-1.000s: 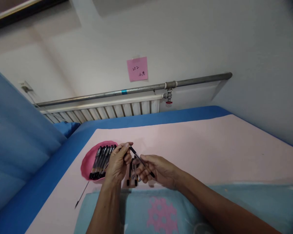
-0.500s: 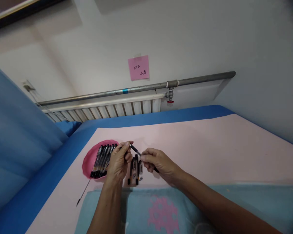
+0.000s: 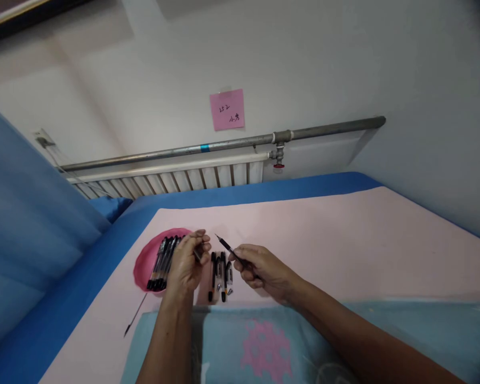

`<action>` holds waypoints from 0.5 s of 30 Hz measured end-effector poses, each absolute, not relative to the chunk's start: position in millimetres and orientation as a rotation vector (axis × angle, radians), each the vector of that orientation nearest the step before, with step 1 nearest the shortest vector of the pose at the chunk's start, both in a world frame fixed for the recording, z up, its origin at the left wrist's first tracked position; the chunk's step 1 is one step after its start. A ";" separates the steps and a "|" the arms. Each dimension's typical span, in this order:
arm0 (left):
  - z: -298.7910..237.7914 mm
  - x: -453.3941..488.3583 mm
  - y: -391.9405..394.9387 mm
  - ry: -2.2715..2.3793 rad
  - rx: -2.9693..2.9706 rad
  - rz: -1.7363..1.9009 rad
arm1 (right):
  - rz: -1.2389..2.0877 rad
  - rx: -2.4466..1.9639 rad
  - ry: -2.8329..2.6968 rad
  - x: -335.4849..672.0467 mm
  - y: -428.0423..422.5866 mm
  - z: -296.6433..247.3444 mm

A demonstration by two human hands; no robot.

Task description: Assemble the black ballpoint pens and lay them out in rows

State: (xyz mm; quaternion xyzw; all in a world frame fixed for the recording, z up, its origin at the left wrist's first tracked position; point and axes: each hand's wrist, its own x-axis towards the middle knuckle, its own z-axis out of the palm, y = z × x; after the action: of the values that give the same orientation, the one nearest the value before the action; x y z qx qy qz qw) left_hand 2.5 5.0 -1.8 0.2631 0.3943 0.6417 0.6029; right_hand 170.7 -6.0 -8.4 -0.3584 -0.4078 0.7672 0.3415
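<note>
A black gel pen (image 3: 232,252) is in my right hand (image 3: 260,269), its pointed tip up and to the left. My left hand (image 3: 188,261) is a short way left of that tip, fingers curled around a small dark piece (image 3: 198,256) that looks like a pen cap, mostly hidden. Between and below the hands lie black pen barrels (image 3: 223,277), clear-and-black caps (image 3: 229,273) and small metal tips (image 3: 230,292). Behind my left hand, a pink scalloped dish (image 3: 142,266) holds several black pens (image 3: 160,264) side by side, partly covered by the hand.
A loose refill (image 3: 135,316) lies on the pink table cover (image 3: 324,245), lower left of the dish. Light-blue cloth (image 3: 224,341) with a pink pattern is at the near edge. A radiator (image 3: 176,181) and pipe (image 3: 324,129) run along the wall; a blue curtain (image 3: 28,229) hangs at left.
My hands have moved apart. The left fingertips have come off the pen's tip and shifted left, so the tip now shows bare; my right hand still holds the pen.
</note>
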 end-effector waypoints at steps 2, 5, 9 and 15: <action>-1.9 9.7 1.8 0.891 0.671 1.331 | 1.994 -0.924 -1.058 170.9 -5.2 -8.7; -1.3 19.8 -2.6 0.864 0.712 1.221 | 1.986 -0.923 -1.061 171.7 -4.1 -9.2; -2.1 27.0 -3.5 0.887 0.737 1.296 | 1.973 -0.935 -1.085 171.1 -4.2 -9.6; -2.5 13.1 4.3 0.990 0.695 1.581 | 1.820 -1.102 -1.300 173.7 -4.4 -10.2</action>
State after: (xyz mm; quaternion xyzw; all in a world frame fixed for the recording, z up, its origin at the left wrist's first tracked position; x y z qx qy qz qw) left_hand 13.1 4.3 -2.5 0.2929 0.4173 0.6663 0.5442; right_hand 173.7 -4.4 -10.2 -0.4189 -0.4942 0.6919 0.3186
